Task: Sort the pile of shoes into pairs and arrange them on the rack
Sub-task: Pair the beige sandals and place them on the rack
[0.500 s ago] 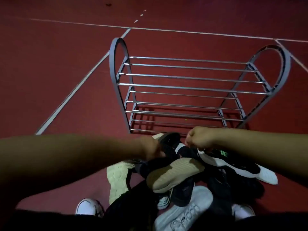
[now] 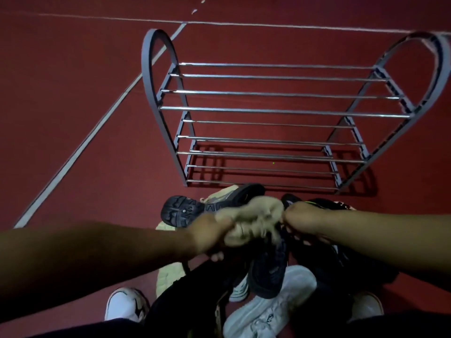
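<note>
The grey metal shoe rack [image 2: 280, 109] stands on the red floor, and I see no shoes on its bars. In front of it lies the pile of shoes. My left hand [image 2: 210, 231] grips a beige shoe [image 2: 256, 215], blurred, lifted over the pile. My right hand [image 2: 301, 219] is a closed fist pressed against the beige shoe's right end, over black shoes [image 2: 324, 206]; what it grips is unclear. A black shoe [image 2: 181, 211] lies sole up just behind my left hand. A dark navy shoe [image 2: 271, 272] and a white shoe [image 2: 271, 311] lie below.
White painted lines [image 2: 80, 147] cross the red floor left of and behind the rack. A white sneaker [image 2: 124, 304] sits at the bottom left, another white toe [image 2: 366, 306] at the bottom right. A pale sole [image 2: 168, 276] shows under my left forearm.
The beige shoe has come up off the pile into my left hand. The black sole-up shoe is now exposed to the left. My view has moved closer to the rack.
</note>
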`<state>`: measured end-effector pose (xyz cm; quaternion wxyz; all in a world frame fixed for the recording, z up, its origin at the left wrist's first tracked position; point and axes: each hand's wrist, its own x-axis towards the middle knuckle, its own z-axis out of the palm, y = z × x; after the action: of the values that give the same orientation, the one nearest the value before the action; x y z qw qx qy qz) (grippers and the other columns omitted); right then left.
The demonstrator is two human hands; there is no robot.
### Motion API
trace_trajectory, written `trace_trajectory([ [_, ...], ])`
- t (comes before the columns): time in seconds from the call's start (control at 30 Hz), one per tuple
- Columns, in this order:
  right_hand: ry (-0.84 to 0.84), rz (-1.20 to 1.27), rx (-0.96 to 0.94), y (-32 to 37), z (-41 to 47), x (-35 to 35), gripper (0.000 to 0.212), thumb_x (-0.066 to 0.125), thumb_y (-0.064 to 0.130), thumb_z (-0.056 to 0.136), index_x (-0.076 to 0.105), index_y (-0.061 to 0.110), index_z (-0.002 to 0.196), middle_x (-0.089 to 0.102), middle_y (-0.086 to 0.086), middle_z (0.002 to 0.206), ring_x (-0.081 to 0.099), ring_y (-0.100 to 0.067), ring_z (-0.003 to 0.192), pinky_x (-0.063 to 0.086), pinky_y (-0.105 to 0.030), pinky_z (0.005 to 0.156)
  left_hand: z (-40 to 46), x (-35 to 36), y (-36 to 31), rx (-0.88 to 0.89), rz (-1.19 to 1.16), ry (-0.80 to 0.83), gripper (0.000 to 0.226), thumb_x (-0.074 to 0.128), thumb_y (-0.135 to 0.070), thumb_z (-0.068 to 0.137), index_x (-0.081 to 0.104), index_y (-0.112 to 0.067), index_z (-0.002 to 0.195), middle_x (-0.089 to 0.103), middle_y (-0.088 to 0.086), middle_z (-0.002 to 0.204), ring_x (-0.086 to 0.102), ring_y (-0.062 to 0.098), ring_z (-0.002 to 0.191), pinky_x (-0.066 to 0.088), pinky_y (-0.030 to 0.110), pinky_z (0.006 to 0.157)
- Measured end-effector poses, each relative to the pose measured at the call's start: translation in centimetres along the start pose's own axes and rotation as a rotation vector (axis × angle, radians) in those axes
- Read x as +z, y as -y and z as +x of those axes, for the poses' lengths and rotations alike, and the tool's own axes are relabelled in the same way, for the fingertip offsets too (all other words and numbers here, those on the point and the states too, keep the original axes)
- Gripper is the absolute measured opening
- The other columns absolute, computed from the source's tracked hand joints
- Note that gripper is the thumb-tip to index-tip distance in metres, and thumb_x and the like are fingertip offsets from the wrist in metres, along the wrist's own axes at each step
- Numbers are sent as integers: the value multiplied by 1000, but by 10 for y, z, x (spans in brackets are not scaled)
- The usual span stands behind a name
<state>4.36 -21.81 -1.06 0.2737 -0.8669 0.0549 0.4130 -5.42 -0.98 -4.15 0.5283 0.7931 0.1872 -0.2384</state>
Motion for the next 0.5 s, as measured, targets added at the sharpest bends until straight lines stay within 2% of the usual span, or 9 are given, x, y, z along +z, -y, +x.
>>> trace_trajectory([
  [0.03,-6,130,24,-2,-2,1,20,43,19,90,58,9,80,50,-5,53,40,-17,40,32,-18,42,-10,-5,-10,-120,-309,28,45,38,-43,96,65,-7,105,67,10,69,55,18,45,41,21,41],
  [0.07,9,259,33,-5,-5,5,25,41,27,94,58,9,86,53,-4,57,42,-17,43,33,-18,42,-19,-10,-15,-171,-510,51,50,33,-45,95,67,-8,97,65,11,66,49,16,41,34,20,38],
  [0.1,48,383,36,-7,-10,10,36,38,40,97,57,10,95,59,-5,65,47,-18,47,37,-19,43,-29,-13,-19,-195,-599,81,55,30,-48,92,69,-9,92,66,11,70,45,16,41,31,20,39],
  [0.17,216,590,21,-8,-23,24,60,30,65,93,56,13,108,70,-11,93,62,-24,66,48,-25,47,-45,-12,-18,-229,-630,168,59,27,-48,87,71,-8,92,69,8,78,45,16,44,31,21,43],
  [0.23,393,687,-44,-5,-37,40,68,31,73,88,57,15,113,70,-13,112,67,-29,85,53,-29,50,-57,0,-17,-281,-583,271,55,29,-45,88,69,-9,95,70,2,72,49,14,45,37,19,43],
  [0.3,450,650,-73,-5,-45,53,59,42,64,90,65,13,111,74,-10,97,66,-27,78,50,-26,49,-64,15,-13,-315,-514,382,53,32,-47,88,68,-10,100,69,-1,71,53,12,47,41,18,43],
  [0.4,314,456,-9,-18,-44,66,41,49,43,96,66,6,99,70,-5,61,61,-20,52,44,-24,44,-69,28,2,-296,-274,486,51,37,-60,91,61,-20,113,70,-1,89,56,14,52,48,20,47],
  [0.43,273,422,8,-23,-40,66,39,49,38,97,65,2,100,67,-6,55,58,-20,45,44,-23,43,-72,27,3,-288,-170,499,49,37,-62,92,56,-24,116,68,-1,93,57,14,53,50,21,48],
  [0.5,190,368,12,-29,-35,61,33,51,28,98,64,-1,105,67,-9,59,59,-18,44,45,-20,43,-67,22,11,-360,-92,511,38,40,-54,96,50,-24,118,66,-1,92,61,14,56,52,24,53],
])
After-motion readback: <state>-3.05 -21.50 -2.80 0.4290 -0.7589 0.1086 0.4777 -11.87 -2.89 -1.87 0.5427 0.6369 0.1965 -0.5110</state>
